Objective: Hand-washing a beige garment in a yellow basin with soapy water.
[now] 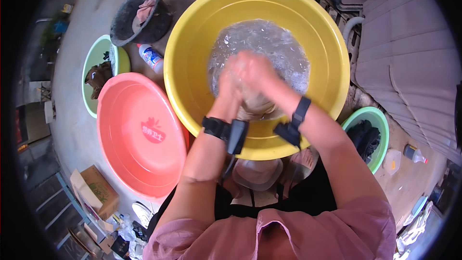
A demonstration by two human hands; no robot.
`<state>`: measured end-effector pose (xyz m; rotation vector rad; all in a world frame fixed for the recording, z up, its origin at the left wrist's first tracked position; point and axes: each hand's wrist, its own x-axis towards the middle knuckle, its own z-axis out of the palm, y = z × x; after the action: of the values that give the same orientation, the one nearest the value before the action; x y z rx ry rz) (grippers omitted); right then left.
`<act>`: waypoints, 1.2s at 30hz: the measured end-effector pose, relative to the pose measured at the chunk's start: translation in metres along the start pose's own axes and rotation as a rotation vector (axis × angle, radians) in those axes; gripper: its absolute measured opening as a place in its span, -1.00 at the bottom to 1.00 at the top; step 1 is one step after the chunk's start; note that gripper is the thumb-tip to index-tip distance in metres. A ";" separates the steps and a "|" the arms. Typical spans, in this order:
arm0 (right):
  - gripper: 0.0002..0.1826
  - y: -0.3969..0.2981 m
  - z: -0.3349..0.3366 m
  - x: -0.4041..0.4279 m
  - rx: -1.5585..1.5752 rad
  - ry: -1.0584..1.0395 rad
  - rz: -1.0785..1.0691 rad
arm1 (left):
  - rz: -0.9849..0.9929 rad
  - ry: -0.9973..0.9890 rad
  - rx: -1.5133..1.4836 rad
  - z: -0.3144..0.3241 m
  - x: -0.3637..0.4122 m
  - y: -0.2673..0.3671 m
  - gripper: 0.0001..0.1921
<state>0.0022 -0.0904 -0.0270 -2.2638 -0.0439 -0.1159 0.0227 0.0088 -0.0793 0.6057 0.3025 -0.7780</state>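
A large yellow plastic basin (pixel 252 148) stands before me, holding shallow, foamy water (pixel 260 36). My left hand (pixel 231 77) and my right hand (pixel 254 68) are pressed together above the water, both blurred by motion. Bunched beneath them is a wet, pale beige cloth (pixel 258 106), its lower end at the water on the near side. Both hands are closed on this cloth, though the blur hides the fingers. Black straps with small dark devices circle both wrists.
Left of the yellow basin are an empty pink basin (pixel 126 130), a green basin (pixel 86 90) with dark clothes, a black tub (pixel 162 18) and a bottle (pixel 151 57). Rightward are another green basin (pixel 382 126) with black clothes and a grey covered object (pixel 404 50). A cardboard box (pixel 103 191) sits lower left.
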 end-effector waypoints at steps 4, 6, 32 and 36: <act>-0.64 0.053 0.003 0.027 0.052 -0.274 0.089 | -0.109 0.215 0.057 0.018 -0.020 -0.018 -0.59; -0.66 0.121 0.008 0.028 0.251 -0.175 -0.040 | -0.118 0.170 0.210 0.018 -0.012 -0.016 -0.50; -0.82 -0.014 0.011 0.001 0.014 0.097 -0.205 | 0.235 0.142 0.043 0.000 -0.003 0.016 -0.66; -0.73 0.056 -0.002 0.026 -0.083 0.117 0.023 | 0.106 0.232 0.189 0.040 -0.016 -0.003 -0.71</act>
<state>0.0321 -0.1278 -0.0655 -2.3348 0.0502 -0.2413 0.0112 -0.0082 -0.0411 0.8860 0.4091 -0.6388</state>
